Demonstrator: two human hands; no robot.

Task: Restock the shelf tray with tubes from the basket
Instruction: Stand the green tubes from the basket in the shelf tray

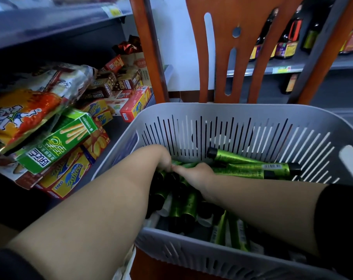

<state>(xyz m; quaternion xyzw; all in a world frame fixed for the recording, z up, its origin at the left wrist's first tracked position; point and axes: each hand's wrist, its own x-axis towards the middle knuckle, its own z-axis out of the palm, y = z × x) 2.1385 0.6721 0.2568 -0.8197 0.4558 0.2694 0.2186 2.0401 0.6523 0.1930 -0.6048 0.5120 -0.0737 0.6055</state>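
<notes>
Nearest the lens: two bare forearms with black sleeves at the elbows, both reaching down into a grey slatted basket point(222, 118).

Far left: a shelf point(119, 136) piled with snack goods — an orange-and-yellow snack bag point(20, 116) on top, a green biscuit-stick box point(56, 140) tilted beneath it, yellow cracker boxes point(70, 176) lower down, brown and red boxes further back.

Left of centre: left hand point(161, 158), knuckles up, fingers curled down among the tubes point(252, 166); what exactly is gripped, hidden by the hand itself. Touching it at the fingertips, just to the right: right hand point(195, 172), likewise curled down into the pile, hold not visible, so impossible to say whether pinching or merely buried.

Centre to right: green tubes with black caps, heaped loose in the basket, several lying across the far side against the slatted wall, more under the forearms. Basket seated on an orange-brown wooden chair point(238, 57), its back rising behind.

Far right: dark bottles point(288, 39) standing on another shelf.
</notes>
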